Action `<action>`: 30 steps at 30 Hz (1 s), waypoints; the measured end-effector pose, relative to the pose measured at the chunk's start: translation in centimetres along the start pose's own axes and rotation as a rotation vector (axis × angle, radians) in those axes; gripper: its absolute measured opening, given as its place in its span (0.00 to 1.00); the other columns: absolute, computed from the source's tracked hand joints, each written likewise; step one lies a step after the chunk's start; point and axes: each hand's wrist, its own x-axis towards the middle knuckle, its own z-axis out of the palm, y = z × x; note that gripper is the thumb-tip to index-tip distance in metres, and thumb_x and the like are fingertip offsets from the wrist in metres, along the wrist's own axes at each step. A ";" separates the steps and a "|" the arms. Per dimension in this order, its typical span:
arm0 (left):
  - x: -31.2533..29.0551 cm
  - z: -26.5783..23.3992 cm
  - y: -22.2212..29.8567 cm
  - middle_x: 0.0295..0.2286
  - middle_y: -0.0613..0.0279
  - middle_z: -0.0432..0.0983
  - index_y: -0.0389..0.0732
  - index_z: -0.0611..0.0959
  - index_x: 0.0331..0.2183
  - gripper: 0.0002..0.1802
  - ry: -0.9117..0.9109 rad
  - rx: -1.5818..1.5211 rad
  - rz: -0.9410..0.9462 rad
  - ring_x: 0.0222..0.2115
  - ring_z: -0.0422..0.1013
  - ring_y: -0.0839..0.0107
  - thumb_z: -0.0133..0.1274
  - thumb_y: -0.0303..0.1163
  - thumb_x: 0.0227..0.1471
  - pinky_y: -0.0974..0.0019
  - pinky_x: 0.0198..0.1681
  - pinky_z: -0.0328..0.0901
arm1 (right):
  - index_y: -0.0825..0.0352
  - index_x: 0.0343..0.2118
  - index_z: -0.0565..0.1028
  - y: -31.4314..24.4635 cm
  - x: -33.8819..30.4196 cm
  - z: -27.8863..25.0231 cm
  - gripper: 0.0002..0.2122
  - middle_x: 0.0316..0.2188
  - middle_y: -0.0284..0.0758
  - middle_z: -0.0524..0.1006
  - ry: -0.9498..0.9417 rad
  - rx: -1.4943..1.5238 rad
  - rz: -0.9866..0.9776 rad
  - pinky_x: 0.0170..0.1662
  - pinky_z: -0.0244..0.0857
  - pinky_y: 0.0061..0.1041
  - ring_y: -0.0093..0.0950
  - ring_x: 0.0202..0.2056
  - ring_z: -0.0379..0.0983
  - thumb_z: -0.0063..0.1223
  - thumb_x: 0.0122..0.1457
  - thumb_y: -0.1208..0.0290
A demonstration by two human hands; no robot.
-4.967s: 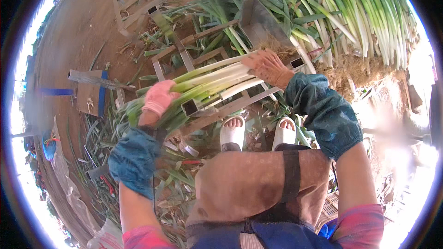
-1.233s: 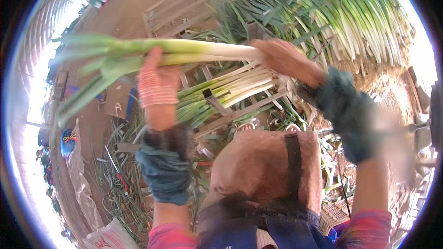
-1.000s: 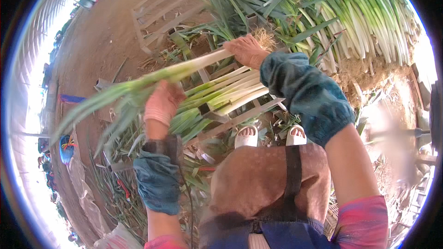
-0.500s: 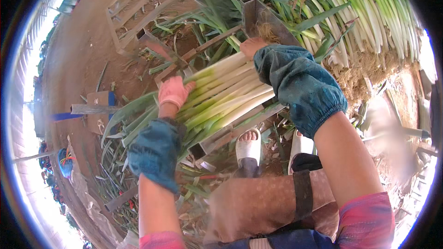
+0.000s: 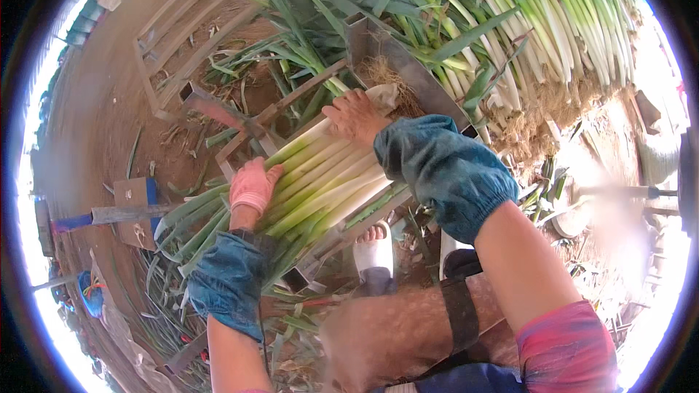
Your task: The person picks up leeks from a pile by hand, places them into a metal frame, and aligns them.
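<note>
A row of leeks (image 5: 320,167) lies side by side on a metal frame, leaves to the left and white shafts to the right. My left hand (image 5: 251,185), in a pink glove, is curled over them where green meets white, its thumb apart. My bare right hand (image 5: 357,120) rests bent over the white shafts at the row's far edge, fingertips toward the leaves. Beside its knuckles, a pale end (image 5: 382,94) sticks out; what it belongs to is unclear. The undersides of both hands are hidden.
A large pile of leeks (image 5: 539,36) with soil-covered roots lies at the far right. Between it and my right hand stands a metal trough (image 5: 415,62). A metal rack (image 5: 156,58) is at the far left. Leaf scraps surround my sandalled feet (image 5: 373,251).
My right hand has moved from the root end of the leeks leftward over the white shafts. My left hand keeps its place on the row. The whole view has shifted slightly.
</note>
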 end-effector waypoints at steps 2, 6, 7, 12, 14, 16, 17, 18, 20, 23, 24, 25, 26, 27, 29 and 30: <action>0.2 -0.2 -0.1 0.43 0.46 0.70 0.40 0.73 0.44 0.31 0.022 -0.026 0.028 0.45 0.66 0.50 0.43 0.57 0.51 0.54 0.48 0.60 | 0.57 0.40 0.69 0.8 0.5 0.7 0.12 0.38 0.35 0.70 -0.042 0.005 0.010 0.49 0.51 0.38 0.35 0.43 0.64 0.44 0.54 0.60; 1.2 -1.2 -0.6 0.43 0.44 0.70 0.38 0.72 0.46 0.36 -0.120 -0.078 -0.015 0.46 0.66 0.49 0.46 0.60 0.48 0.55 0.48 0.60 | 0.56 0.41 0.69 1.7 0.9 1.3 0.15 0.38 0.35 0.69 -0.010 0.008 -0.046 0.46 0.53 0.37 0.34 0.43 0.63 0.44 0.54 0.54; 1.5 -1.5 -0.7 0.43 0.44 0.71 0.37 0.72 0.46 0.38 -0.189 -0.055 -0.009 0.46 0.66 0.50 0.47 0.61 0.46 0.55 0.48 0.60 | 0.56 0.41 0.69 1.7 0.8 1.3 0.16 0.37 0.35 0.69 -0.043 0.002 -0.055 0.45 0.54 0.37 0.34 0.43 0.63 0.44 0.54 0.53; 2.4 -2.0 -1.4 0.41 0.44 0.72 0.34 0.75 0.42 0.39 -0.212 -0.165 0.028 0.45 0.67 0.51 0.52 0.61 0.41 0.57 0.47 0.61 | 0.57 0.43 0.68 1.7 0.7 0.9 0.19 0.39 0.36 0.69 -0.121 0.067 -0.031 0.47 0.54 0.38 0.35 0.45 0.62 0.44 0.53 0.51; 3.0 -2.3 -1.8 0.39 0.45 0.74 0.36 0.77 0.39 0.36 -0.164 -0.195 0.024 0.42 0.69 0.52 0.54 0.59 0.41 0.57 0.45 0.62 | 0.57 0.45 0.68 1.5 0.7 0.5 0.20 0.40 0.37 0.69 -0.145 0.056 -0.026 0.48 0.54 0.39 0.36 0.46 0.61 0.45 0.53 0.51; 3.5 -2.7 -2.4 0.36 0.47 0.75 0.37 0.79 0.36 0.33 -0.158 -0.201 0.005 0.40 0.70 0.52 0.55 0.58 0.40 0.58 0.43 0.63 | 0.57 0.50 0.66 1.0 0.6 -0.1 0.24 0.42 0.38 0.67 -0.049 -0.059 -0.048 0.50 0.52 0.41 0.38 0.49 0.58 0.45 0.53 0.49; 3.5 -3.0 -2.8 0.33 0.48 0.76 0.38 0.80 0.34 0.30 -0.093 -0.290 0.015 0.37 0.71 0.53 0.57 0.56 0.39 0.59 0.41 0.63 | 0.57 0.50 0.66 0.7 0.4 -0.6 0.24 0.42 0.38 0.67 0.028 -0.042 -0.069 0.50 0.52 0.41 0.38 0.49 0.58 0.45 0.53 0.49; 3.5 -3.6 -3.4 0.30 0.49 0.77 0.39 0.81 0.31 0.27 -0.031 -0.358 0.001 0.33 0.71 0.54 0.59 0.54 0.38 0.59 0.38 0.64 | 0.57 0.51 0.65 0.3 0.3 -1.2 0.24 0.43 0.39 0.67 0.085 -0.057 -0.016 0.51 0.52 0.41 0.39 0.50 0.58 0.46 0.53 0.50; 2.8 -4.8 -4.3 0.26 0.51 0.76 0.39 0.81 0.30 0.24 0.065 -0.416 0.033 0.29 0.71 0.56 0.61 0.51 0.38 0.61 0.35 0.64 | 0.57 0.52 0.64 -0.9 -0.1 -3.0 0.26 0.43 0.39 0.66 0.148 -0.072 0.040 0.52 0.51 0.42 0.40 0.50 0.57 0.48 0.53 0.51; 0.3 -8.0 -5.9 0.26 0.53 0.76 0.38 0.80 0.30 0.24 0.280 -0.363 0.047 0.28 0.71 0.57 0.61 0.49 0.38 0.62 0.34 0.64 | 0.62 0.52 0.62 -2.5 -0.9 -7.0 0.26 0.47 0.43 0.63 0.405 0.170 0.017 0.54 0.52 0.41 0.39 0.50 0.59 0.53 0.52 0.56; -0.8 -9.4 -6.4 0.24 0.54 0.75 0.38 0.80 0.30 0.23 0.384 -0.355 0.124 0.26 0.70 0.61 0.60 0.49 0.40 0.64 0.33 0.63 | 0.62 0.52 0.62 -2.9 -1.4 -8.7 0.26 0.47 0.43 0.63 0.333 0.169 0.050 0.54 0.52 0.41 0.39 0.50 0.59 0.53 0.52 0.56; -2.0 -10.7 -6.8 0.23 0.55 0.74 0.39 0.80 0.29 0.22 0.502 -0.353 0.205 0.24 0.70 0.65 0.58 0.50 0.43 0.65 0.31 0.63 | 0.64 0.51 0.62 -3.2 -1.7 -10.5 0.26 0.48 0.42 0.63 0.367 0.510 0.181 0.51 0.55 0.39 0.37 0.48 0.61 0.52 0.53 0.56; -3.3 -11.9 -6.9 0.23 0.55 0.74 0.39 0.80 0.29 0.22 0.509 -0.341 0.202 0.24 0.70 0.65 0.58 0.50 0.43 0.65 0.31 0.63 | 0.67 0.50 0.62 -3.5 -1.8 -12.2 0.25 0.48 0.42 0.63 0.405 0.860 0.286 0.48 0.58 0.36 0.35 0.46 0.62 0.52 0.55 0.56; -4.7 -12.9 -6.9 0.23 0.55 0.74 0.38 0.80 0.30 0.22 0.580 -0.331 0.242 0.25 0.70 0.63 0.58 0.49 0.44 0.65 0.32 0.63 | 0.70 0.47 0.64 -3.7 -1.1 -13.9 0.23 0.48 0.42 0.63 0.502 1.326 0.431 0.43 0.62 0.33 0.30 0.45 0.63 0.49 0.57 0.54; -7.5 -14.6 -6.5 0.24 0.54 0.74 0.37 0.79 0.31 0.23 0.659 -0.317 0.291 0.25 0.70 0.62 0.57 0.49 0.44 0.64 0.33 0.63 | 0.69 0.45 0.65 -2.3 -2.3 -17.5 0.23 0.46 0.41 0.65 0.471 1.547 0.564 0.42 0.63 0.32 0.29 0.44 0.64 0.47 0.57 0.53; -8.8 -15.1 -6.1 0.25 0.54 0.74 0.36 0.79 0.31 0.23 0.683 -0.294 0.284 0.26 0.70 0.61 0.57 0.49 0.45 0.64 0.33 0.63 | 0.68 0.44 0.66 -1.3 -3.4 -19.3 0.22 0.43 0.40 0.68 0.373 1.779 0.779 0.42 0.63 0.32 0.28 0.44 0.65 0.45 0.58 0.51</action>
